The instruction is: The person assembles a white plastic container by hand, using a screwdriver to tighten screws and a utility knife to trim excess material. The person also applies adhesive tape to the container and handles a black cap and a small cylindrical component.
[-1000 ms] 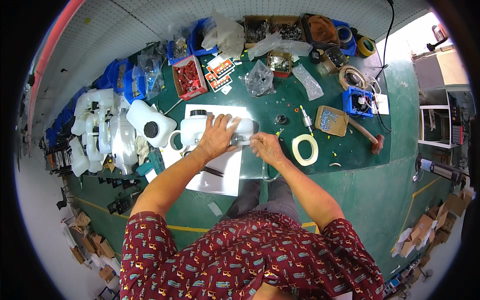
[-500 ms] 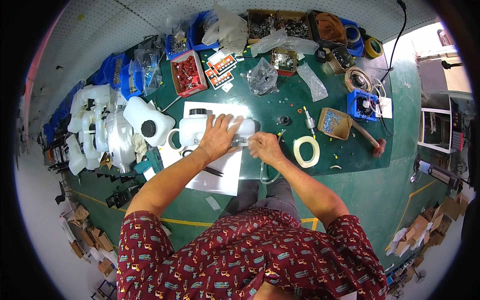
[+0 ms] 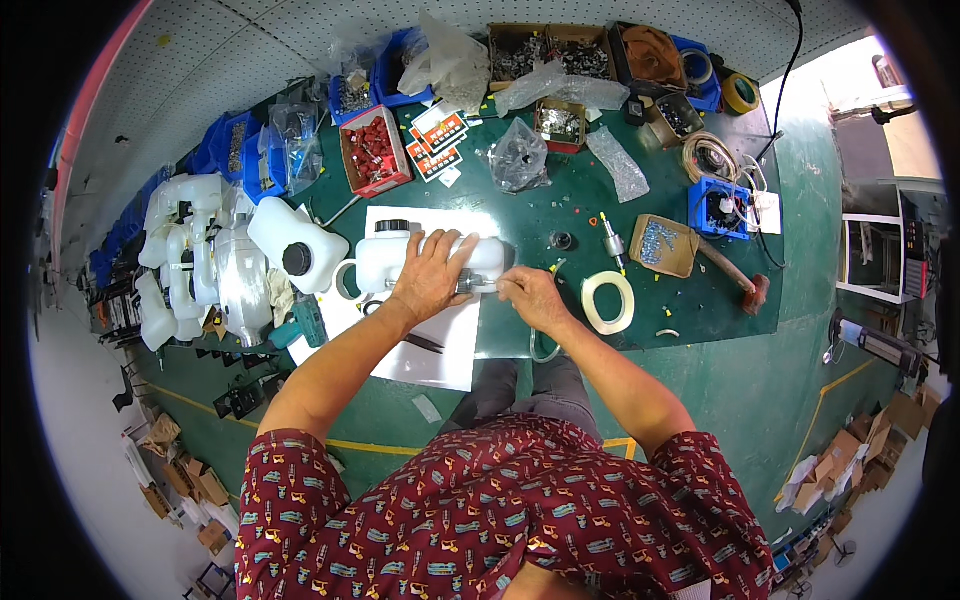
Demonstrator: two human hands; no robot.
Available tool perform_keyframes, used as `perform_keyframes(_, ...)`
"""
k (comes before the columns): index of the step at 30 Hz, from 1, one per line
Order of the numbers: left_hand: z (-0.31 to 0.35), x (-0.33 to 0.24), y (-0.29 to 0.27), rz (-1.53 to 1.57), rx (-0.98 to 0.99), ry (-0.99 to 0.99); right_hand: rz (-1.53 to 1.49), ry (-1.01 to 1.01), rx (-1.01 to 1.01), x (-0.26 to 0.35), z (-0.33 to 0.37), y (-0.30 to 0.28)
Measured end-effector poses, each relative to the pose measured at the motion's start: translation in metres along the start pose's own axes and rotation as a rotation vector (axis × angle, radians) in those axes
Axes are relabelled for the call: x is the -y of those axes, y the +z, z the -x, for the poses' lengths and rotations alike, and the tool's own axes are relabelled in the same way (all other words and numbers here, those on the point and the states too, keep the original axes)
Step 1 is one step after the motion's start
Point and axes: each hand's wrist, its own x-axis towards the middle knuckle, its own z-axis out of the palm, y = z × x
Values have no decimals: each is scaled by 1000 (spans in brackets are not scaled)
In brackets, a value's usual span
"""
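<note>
**Two hands on a white container, front edge of green tabletop**

Head view. Green tabletop point(image 3: 690, 310), perforated wall point(image 3: 250, 55) behind its back edge. White container point(image 3: 378, 262) lies near the front edge, left of centre, on a white sheet point(image 3: 450, 355) that reaches past that edge. Left hand point(image 3: 430, 280): fingers spread and slightly bent over the container, holding it down. Right hand point(image 3: 530, 298): fingertips closed in a pinch on a slim pale piece point(image 3: 487, 284) at the container's near right side; exact contact hidden.

Edges: second container point(image 3: 275, 232), black-capped, toward the left edge; tape roll point(image 3: 628, 303) near the front edge, right of the right hand; hammer point(image 3: 757, 292) by the right edge. Green surface shows between tape roll and hammer. Along the front edge, green floor point(image 3: 700, 410) with a yellow line point(image 3: 380, 448); cartons point(image 3: 850, 450) at far right.

Writing: orange-and-white cards point(image 3: 437, 135), toward the back edge beside a red carton point(image 3: 387, 187), carry dark print, too small to read surely.
</note>
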Motion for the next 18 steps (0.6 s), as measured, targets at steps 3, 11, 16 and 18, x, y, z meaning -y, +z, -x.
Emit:
perform_keyframes(3, -1, -1, 1, 6, 5, -7, 51, -57, -37, -1, -2, 3)
perform_keyframes(11, -1, -2, 3, 26, 11, -11, -6, 63, 0, 4, -4, 5)
perform_keyframes(16, 0, -4, 6, 46, 13, -13, -19, 77, 12, 1, -5, 9)
perform_keyframes(18, 0, -4, 4, 52, 7, -21, -19, 107, -6, 4, -7, 11)
